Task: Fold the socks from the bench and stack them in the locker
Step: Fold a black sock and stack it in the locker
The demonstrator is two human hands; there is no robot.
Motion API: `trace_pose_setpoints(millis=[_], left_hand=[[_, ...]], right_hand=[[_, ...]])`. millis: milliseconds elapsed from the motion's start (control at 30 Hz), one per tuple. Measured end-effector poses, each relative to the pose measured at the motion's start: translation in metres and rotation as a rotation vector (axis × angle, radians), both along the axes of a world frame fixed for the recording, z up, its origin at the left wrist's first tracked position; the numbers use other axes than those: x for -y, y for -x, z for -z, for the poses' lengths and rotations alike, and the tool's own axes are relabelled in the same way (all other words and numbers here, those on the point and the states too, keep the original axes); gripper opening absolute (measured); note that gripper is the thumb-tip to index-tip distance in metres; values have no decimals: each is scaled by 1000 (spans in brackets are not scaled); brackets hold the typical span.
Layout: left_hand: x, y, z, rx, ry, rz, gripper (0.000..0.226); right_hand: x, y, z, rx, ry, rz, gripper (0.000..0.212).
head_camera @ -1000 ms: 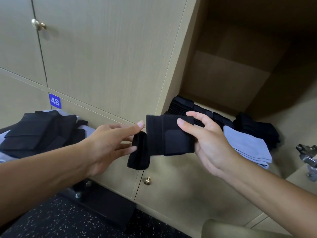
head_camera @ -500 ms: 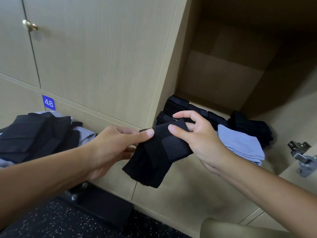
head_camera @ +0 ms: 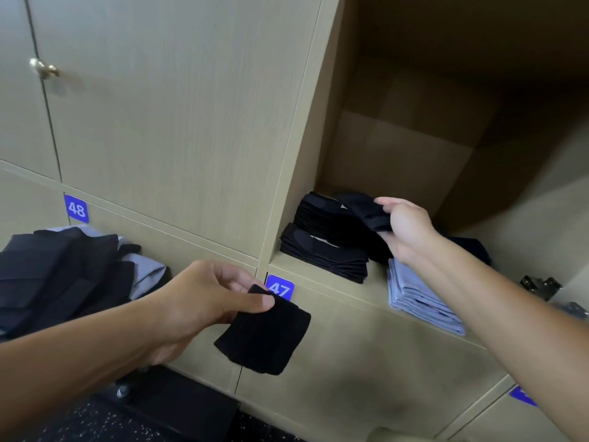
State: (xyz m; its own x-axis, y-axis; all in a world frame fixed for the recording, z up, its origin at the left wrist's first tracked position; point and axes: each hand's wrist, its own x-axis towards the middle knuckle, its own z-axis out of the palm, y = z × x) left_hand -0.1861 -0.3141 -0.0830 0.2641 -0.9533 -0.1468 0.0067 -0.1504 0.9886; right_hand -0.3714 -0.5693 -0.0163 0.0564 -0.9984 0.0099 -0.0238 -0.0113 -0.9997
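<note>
My left hand pinches a folded black sock by its top edge, in front of the closed door marked 47. My right hand grips a second folded black sock inside the open locker, just above the black stacks. On the locker floor lie two stacks of folded black socks, more dark socks behind my right arm, and a stack of light blue socks. At the left, on the bench, lies a heap of black and blue socks.
Closed locker doors with a brass knob and blue tags 48 and 47 fill the left. A metal door hinge sits at the locker's right edge. Dark speckled floor lies below.
Both hands held the black socks together in front of the lockers. Now they have parted: my right hand has carried one sock into the locker, and my left keeps the other lower down.
</note>
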Motion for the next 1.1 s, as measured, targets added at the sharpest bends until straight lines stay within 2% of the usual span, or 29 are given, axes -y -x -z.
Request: trace_pose_setpoints(millis=[100,233,300,400,600,800,1100], left_hand=[[2,-2,2,39,-10,1,16],[3,-4,5,92,-21,-2,27],[2,-4,5,120,-21,-6,22],[1,-4,5,179,-29,5,17],[5,-3,7,212,-29,-15,19],[6,0,8,192,-16,-10,15],[5,-2,8,207,-22,-25,12]], right_hand=[[24,-6,-5,60,-52,92,38],[42,-14,1,76,-118,137,38],[48,-13,8,68,-113,153,33],[58,-7,17,79,-73,175,40],[65,-13,20,70,-144,194,33],[68,-15,20,-21,-147,155,30],[75,-11,23,-273,-41,169,24]])
